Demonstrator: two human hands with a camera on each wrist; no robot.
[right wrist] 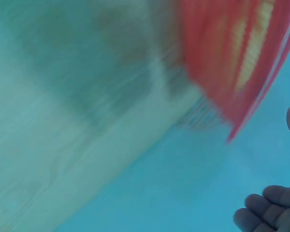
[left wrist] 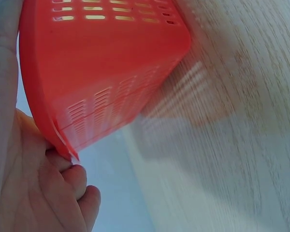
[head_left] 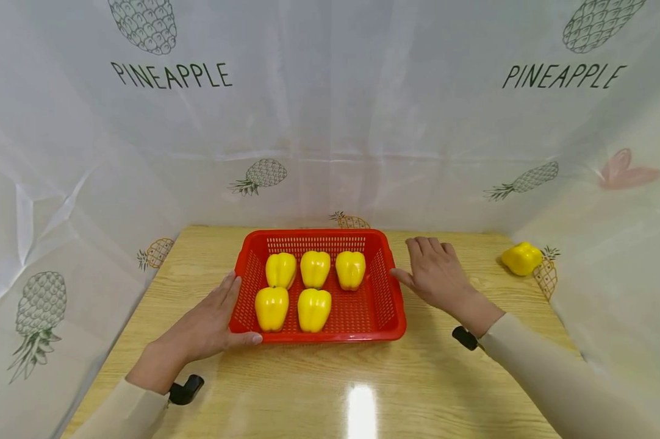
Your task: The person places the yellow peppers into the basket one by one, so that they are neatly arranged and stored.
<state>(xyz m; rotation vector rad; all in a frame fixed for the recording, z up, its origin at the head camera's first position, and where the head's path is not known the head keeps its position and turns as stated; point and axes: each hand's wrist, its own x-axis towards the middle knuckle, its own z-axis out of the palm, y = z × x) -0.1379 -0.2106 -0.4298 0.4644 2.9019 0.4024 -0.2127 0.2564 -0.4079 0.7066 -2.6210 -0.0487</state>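
A red plastic basket [head_left: 387, 335] with slotted walls stands on the wooden table, and several yellow bell peppers lie in it, such as one at the front left [head_left: 272, 310] and one at the back right [head_left: 350, 270]. At the basket's left end is my left hand [head_left: 206, 323], its fingers along the left rim and its thumb at the front rim. The left wrist view shows those fingers against the rim, slightly bent. My right hand [head_left: 437, 274] is just off the basket's right side, fingers extended and holding nothing; the right wrist view is blurred.
Another yellow bell pepper [head_left: 521, 258] lies on its side near the table's right edge. Pale sheeting [head_left: 330, 122] printed with pineapples surrounds the wooden tabletop [head_left: 286, 390] at the back and sides. A black wrist device [head_left: 186, 390] sits at the left cuff.
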